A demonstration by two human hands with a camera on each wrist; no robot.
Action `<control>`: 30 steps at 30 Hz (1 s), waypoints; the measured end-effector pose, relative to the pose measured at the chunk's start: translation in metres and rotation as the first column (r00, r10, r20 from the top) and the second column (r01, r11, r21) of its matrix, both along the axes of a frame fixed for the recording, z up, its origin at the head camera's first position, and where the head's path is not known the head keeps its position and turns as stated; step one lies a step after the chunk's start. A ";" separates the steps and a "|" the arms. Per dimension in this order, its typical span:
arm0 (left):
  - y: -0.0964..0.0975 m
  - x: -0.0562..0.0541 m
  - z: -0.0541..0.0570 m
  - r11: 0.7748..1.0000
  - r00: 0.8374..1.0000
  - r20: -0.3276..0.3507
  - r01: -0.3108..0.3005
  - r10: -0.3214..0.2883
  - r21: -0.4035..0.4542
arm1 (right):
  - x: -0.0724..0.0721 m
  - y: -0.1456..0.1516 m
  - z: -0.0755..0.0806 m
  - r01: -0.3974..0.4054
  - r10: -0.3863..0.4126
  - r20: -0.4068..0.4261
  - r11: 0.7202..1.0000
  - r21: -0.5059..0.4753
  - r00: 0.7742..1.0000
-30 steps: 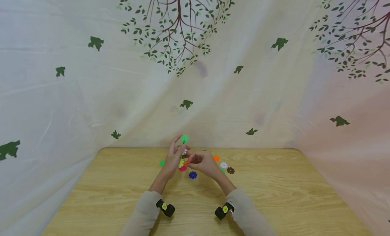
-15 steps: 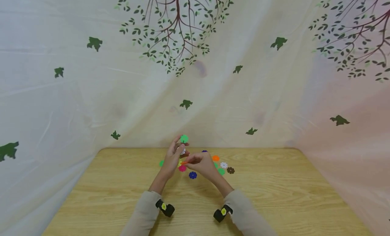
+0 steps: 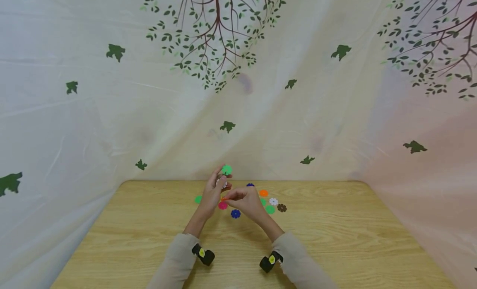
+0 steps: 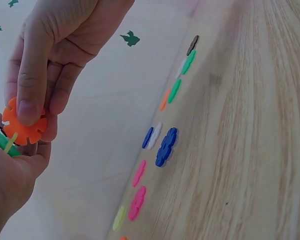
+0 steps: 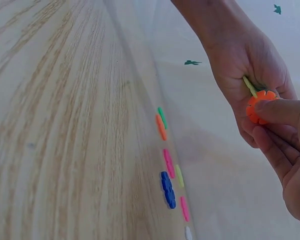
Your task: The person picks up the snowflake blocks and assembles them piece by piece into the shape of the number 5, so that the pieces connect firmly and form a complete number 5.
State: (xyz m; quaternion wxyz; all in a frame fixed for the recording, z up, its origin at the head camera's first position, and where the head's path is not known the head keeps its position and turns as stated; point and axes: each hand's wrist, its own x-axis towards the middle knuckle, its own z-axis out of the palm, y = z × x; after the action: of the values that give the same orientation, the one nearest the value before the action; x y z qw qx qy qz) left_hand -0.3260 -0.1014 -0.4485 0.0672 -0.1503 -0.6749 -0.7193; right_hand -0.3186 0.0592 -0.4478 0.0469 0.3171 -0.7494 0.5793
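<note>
My left hand (image 3: 210,197) grips a joined string of notched plastic flower discs above the table. A bright green disc (image 3: 226,169) tops it by the fingertips, and a white disc (image 3: 225,184) shows beside the thumb. In the left wrist view another green disc (image 4: 2,143) and a yellow disc (image 4: 11,143), seen edge-on, poke out of the palm. Between thumb and fingers, my right hand (image 3: 246,199) pinches an orange notched disc (image 4: 24,131). Its edge meets the yellow disc in the right wrist view; the thumb covers part of it.
Loose discs lie on the wooden table (image 3: 335,239) around the hands: dark blue (image 3: 235,213), pink (image 3: 222,205), brown (image 3: 282,208), white (image 3: 273,201), orange (image 3: 263,193) and several green (image 3: 270,209). A printed curtain (image 3: 179,127) hangs behind the table's far edge.
My right hand has shifted slightly left, bringing the orange disc against the string in my left hand. The yellow disc is now mostly hidden in the head view.
</note>
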 end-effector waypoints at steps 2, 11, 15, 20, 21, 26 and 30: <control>0.001 0.001 0.001 1.000 1.000 -0.002 -0.003 0.003 0.001 | 0.000 0.001 0.000 0.001 -0.001 -0.021 1.000 -0.004 1.000; 0.002 0.001 0.004 0.999 1.000 -0.001 0.017 -0.017 0.035 | -0.001 0.000 0.000 -0.012 0.011 -0.048 1.000 -0.028 0.999; 0.002 0.002 0.004 0.999 1.000 0.015 0.022 -0.022 0.043 | 0.000 -0.001 0.002 -0.013 0.011 -0.078 0.999 -0.030 0.997; 0.002 0.002 0.006 0.998 0.999 0.032 0.016 -0.017 0.059 | 0.003 -0.004 0.003 0.011 -0.014 -0.097 0.999 -0.038 0.995; 0.002 0.002 0.006 0.998 0.999 0.034 0.015 -0.017 0.067 | 0.003 -0.004 0.003 0.017 -0.020 -0.091 0.999 -0.040 0.996; 0.002 0.003 0.007 0.996 0.999 0.033 0.014 -0.017 0.088 | 0.004 -0.005 0.003 0.030 -0.033 -0.050 0.998 -0.062 0.998; 0.003 0.004 0.007 0.997 0.999 0.037 0.011 -0.014 0.080 | 0.003 -0.005 0.003 0.016 -0.020 -0.067 0.998 -0.059 0.998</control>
State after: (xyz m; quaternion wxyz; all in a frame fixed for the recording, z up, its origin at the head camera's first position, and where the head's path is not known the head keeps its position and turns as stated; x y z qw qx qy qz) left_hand -0.3224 -0.0985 -0.4413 0.0562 -0.1381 -0.6457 -0.7489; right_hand -0.3158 0.0539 -0.4451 0.0864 0.3282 -0.7330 0.5895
